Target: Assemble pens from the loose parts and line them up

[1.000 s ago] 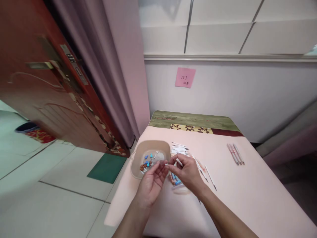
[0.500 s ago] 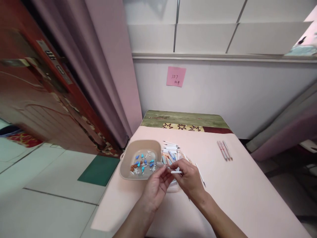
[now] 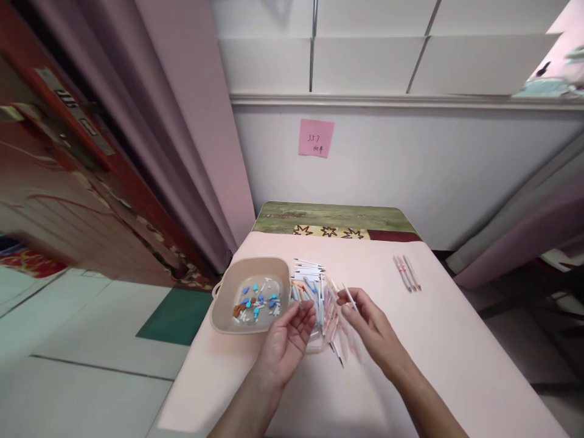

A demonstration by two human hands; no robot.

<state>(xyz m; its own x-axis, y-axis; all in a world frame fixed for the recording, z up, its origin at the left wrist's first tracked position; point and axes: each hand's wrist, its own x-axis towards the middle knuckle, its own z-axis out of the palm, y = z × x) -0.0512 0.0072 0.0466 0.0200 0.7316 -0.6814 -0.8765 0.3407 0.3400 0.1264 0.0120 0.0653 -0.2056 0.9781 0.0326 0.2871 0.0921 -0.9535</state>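
Observation:
My left hand (image 3: 287,340) is palm up beside a beige bowl (image 3: 225,289) of small blue, white and brown plastic bits, with its fingers curled and a small pale piece at the fingertips that I cannot make out. My right hand (image 3: 371,325) pinches a thin white pen refill (image 3: 350,298) above a heap of pen parts (image 3: 314,292) that lies on the pink table (image 3: 447,353). The two hands are apart.
Three pens (image 3: 406,272) lie side by side at the table's far right. A patterned cloth (image 3: 333,220) covers the far edge against the wall, which has a pink sticky note (image 3: 316,137). A curtain and a red door stand at the left.
The hands were together working on one white piece; now they have parted, the right one moved right holding the refill. The camera has swung rightward.

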